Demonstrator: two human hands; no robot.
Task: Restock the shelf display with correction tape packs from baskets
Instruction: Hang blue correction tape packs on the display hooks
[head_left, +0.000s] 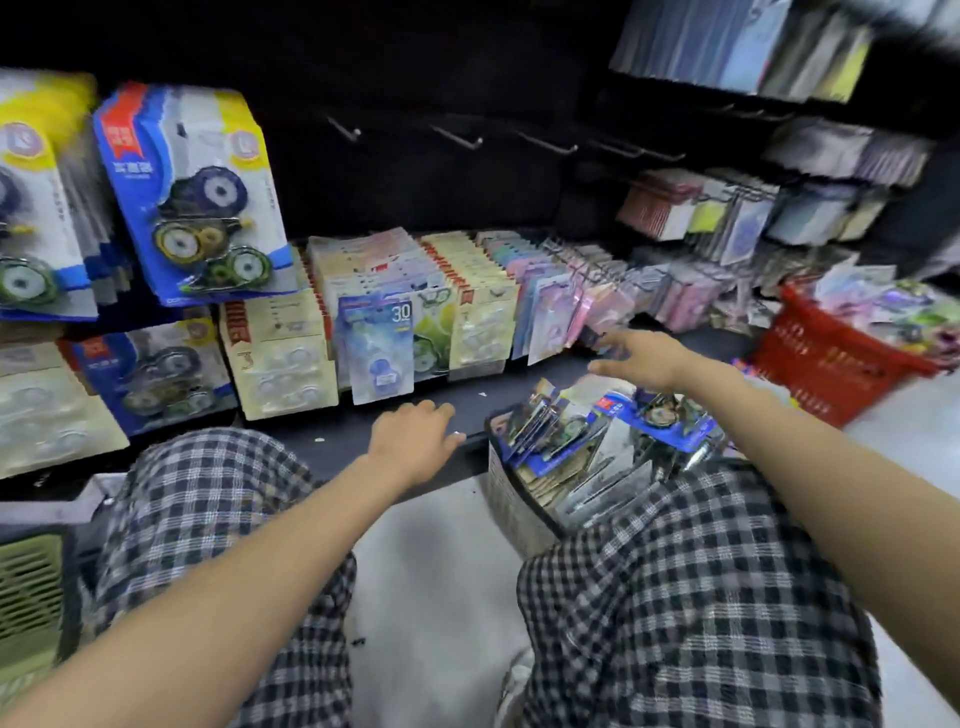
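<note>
Rows of correction tape packs (415, 291) stand upright on a low black shelf (363, 431). More blue-carded packs (192, 192) hang at the upper left. A grey basket (511, 499) full of mixed packs (597, 431) sits on the floor between my knees. My left hand (415, 441) rests on the shelf's front edge, fingers loosely bent, holding nothing. My right hand (639, 358) hovers above the basket with fingers spread, just in front of the pink packs (561, 306); it is blurred and empty.
A red basket (831, 364) heaped with packs stands at the right on the floor. Bare metal hooks (550, 143) stick out of the dark back panel. A green crate (31, 597) is at the lower left. My checked trouser knees frame the pale floor.
</note>
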